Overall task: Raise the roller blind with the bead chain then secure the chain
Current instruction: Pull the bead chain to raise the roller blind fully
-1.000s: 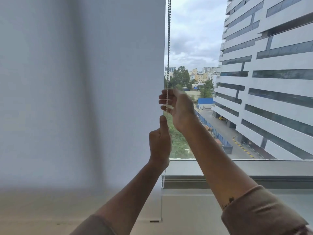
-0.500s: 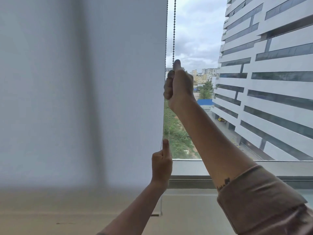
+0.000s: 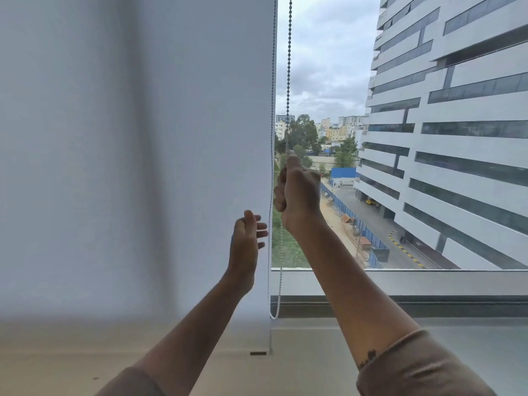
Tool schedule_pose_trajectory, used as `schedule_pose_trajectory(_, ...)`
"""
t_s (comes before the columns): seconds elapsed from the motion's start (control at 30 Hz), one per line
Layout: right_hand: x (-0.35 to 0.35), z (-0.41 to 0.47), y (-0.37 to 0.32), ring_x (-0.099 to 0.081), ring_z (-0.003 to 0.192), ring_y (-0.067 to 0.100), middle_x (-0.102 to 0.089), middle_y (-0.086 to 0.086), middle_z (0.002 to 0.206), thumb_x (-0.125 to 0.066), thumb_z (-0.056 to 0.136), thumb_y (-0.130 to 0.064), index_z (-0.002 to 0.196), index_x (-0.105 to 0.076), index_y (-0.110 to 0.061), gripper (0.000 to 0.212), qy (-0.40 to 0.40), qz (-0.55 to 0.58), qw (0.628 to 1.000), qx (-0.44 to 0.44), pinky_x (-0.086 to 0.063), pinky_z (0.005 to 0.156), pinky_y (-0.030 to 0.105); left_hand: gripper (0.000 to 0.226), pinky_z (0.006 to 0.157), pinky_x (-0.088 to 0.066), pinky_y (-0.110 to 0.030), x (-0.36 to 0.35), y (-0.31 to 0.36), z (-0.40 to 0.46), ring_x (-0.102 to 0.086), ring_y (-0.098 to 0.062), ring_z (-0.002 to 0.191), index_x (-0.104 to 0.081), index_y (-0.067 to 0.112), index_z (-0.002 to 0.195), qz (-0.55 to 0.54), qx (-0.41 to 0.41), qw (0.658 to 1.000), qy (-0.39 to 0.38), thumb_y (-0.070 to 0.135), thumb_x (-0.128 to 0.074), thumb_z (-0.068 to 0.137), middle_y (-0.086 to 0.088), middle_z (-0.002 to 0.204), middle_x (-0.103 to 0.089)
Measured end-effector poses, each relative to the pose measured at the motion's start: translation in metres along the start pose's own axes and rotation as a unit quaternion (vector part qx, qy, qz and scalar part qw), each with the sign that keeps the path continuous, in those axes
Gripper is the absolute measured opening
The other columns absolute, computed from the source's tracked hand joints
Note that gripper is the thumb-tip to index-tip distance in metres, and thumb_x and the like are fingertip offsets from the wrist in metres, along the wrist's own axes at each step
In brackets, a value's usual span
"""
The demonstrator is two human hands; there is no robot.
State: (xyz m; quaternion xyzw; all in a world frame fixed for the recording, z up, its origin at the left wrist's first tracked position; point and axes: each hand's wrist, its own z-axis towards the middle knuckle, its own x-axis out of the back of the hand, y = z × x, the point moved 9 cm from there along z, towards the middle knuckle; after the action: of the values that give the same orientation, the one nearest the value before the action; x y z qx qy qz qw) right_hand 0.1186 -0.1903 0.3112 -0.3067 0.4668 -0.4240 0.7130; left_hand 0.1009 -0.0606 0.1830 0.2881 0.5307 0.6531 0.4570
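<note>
A pale grey roller blind (image 3: 137, 155) covers the left part of the window down to the sill. Its bead chain (image 3: 289, 81) hangs in two strands along the blind's right edge and loops near the sill. My right hand (image 3: 298, 192) is a fist around the right strand, in front of the glass. Lower and to the left, my left hand (image 3: 247, 241) has its fingers spread beside the left strand, holding nothing.
A grey window sill (image 3: 428, 284) runs along the bottom of the uncovered pane. Outside stand a large white building (image 3: 457, 124) and trees. A small dark bracket (image 3: 258, 353) sits on the ledge below the blind's corner.
My right hand has pulled its strand downward. My left hand has let go of the chain, opened its fingers and risen.
</note>
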Motion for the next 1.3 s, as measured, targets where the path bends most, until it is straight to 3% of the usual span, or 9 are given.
schedule_pose_trajectory(0.37, 0.028, -0.028, 0.060, -0.023, 0.032, 0.014, -0.028, 0.002, 0.047, -0.052, 0.111, -0.034, 0.052, -0.041, -0.022, 0.060, 0.020, -0.034, 0.998, -0.039, -0.014, 0.042, 0.026, 0.055, 0.096, -0.061, -0.048, -0.018, 0.162, 0.026, -0.075, -0.038, 0.113, -0.065, 0.007, 0.133, -0.086, -0.129, 0.988, -0.016, 0.048, -0.032, 0.118, -0.023, 0.124, -0.076)
schedule_pose_trajectory(0.53, 0.038, -0.042, 0.081, -0.019, 0.034, 0.013, -0.021, 0.001, 0.052, -0.053, 0.110, -0.035, 0.052, -0.034, -0.027, 0.062, 0.021, -0.048, 0.997, -0.057, -0.012, 0.043, 0.024, 0.063, 0.091, -0.061, -0.046, -0.039, 0.215, 0.031, -0.077, -0.028, 0.098, -0.065, 0.008, 0.138, -0.114, -0.118, 0.985, -0.060, 0.056, -0.031, 0.115, -0.019, 0.117, -0.081)
schedule_pose_trajectory(0.67, 0.046, -0.058, 0.102, -0.017, 0.037, 0.011, -0.020, -0.002, 0.052, -0.053, 0.111, -0.035, 0.054, -0.031, -0.031, 0.062, 0.012, -0.054, 0.995, -0.079, -0.010, 0.045, 0.024, 0.073, 0.066, -0.051, -0.032, -0.053, 0.246, 0.031, -0.068, -0.017, 0.068, -0.070, 0.009, 0.132, -0.116, -0.080, 0.986, -0.087, 0.067, -0.030, 0.111, -0.007, 0.093, -0.080)
schedule_pose_trajectory(0.73, 0.051, -0.066, 0.113, -0.016, 0.038, 0.011, -0.020, -0.004, 0.051, -0.053, 0.112, -0.034, 0.053, -0.030, -0.032, 0.063, 0.008, -0.060, 0.994, -0.089, -0.009, 0.045, 0.024, 0.076, 0.051, -0.031, -0.027, -0.058, 0.249, 0.030, -0.044, -0.010, 0.048, -0.075, 0.012, 0.101, -0.136, -0.043, 0.986, -0.085, 0.074, -0.031, 0.107, 0.003, 0.064, -0.062)
schedule_pose_trajectory(0.8, 0.055, -0.072, 0.122, -0.016, 0.038, 0.011, -0.020, -0.005, 0.050, -0.052, 0.112, -0.034, 0.051, -0.030, -0.031, 0.065, 0.005, -0.067, 0.993, -0.096, -0.010, 0.045, 0.023, 0.074, 0.043, -0.018, -0.024, -0.057, 0.241, 0.027, -0.024, -0.010, 0.040, -0.054, 0.022, 0.059, -0.154, -0.012, 0.987, -0.052, 0.079, -0.037, 0.103, 0.007, 0.050, -0.037)
schedule_pose_trajectory(0.83, 0.057, -0.074, 0.126, -0.016, 0.038, 0.011, -0.020, -0.006, 0.050, -0.053, 0.112, -0.034, 0.050, -0.030, -0.031, 0.066, 0.003, -0.072, 0.992, -0.099, -0.010, 0.044, 0.022, 0.073, 0.040, -0.017, -0.022, -0.054, 0.236, 0.025, -0.020, -0.011, 0.039, -0.041, 0.025, 0.053, -0.155, -0.011, 0.988, -0.028, 0.078, -0.041, 0.103, 0.006, 0.049, -0.032)
schedule_pose_trajectory(1.03, 0.072, -0.080, 0.152, -0.024, 0.039, 0.013, -0.027, -0.004, 0.054, -0.054, 0.112, -0.035, 0.055, -0.037, -0.029, 0.060, -0.007, -0.104, 0.985, -0.135, -0.018, 0.044, 0.023, 0.068, 0.044, -0.015, -0.026, -0.044, 0.208, 0.011, -0.017, -0.015, 0.038, -0.026, 0.026, 0.056, -0.131, -0.077, 0.988, 0.033, 0.064, -0.047, 0.109, 0.001, 0.051, -0.023)
schedule_pose_trajectory(1.17, 0.078, -0.078, 0.149, -0.053, 0.065, 0.014, -0.058, -0.002, 0.071, -0.052, 0.112, -0.033, 0.075, -0.064, -0.021, 0.041, -0.033, -0.181, 0.972, -0.144, -0.038, 0.066, 0.033, 0.067, 0.050, -0.013, -0.031, -0.041, 0.195, 0.000, -0.017, -0.017, 0.047, -0.025, 0.029, 0.054, -0.125, -0.120, 0.984, 0.039, 0.059, -0.049, 0.109, -0.001, 0.058, -0.022)
schedule_pose_trajectory(1.3, 0.077, -0.066, 0.121, -0.055, 0.080, 0.016, -0.064, 0.003, 0.089, -0.053, 0.112, -0.031, 0.088, -0.067, -0.017, 0.031, -0.001, -0.170, 0.978, -0.121, -0.041, 0.071, 0.031, 0.064, 0.054, -0.014, -0.037, -0.039, 0.178, -0.012, -0.018, -0.018, 0.048, -0.027, 0.028, 0.059, -0.110, -0.133, 0.984, 0.042, 0.061, -0.048, 0.109, -0.004, 0.059, -0.022)
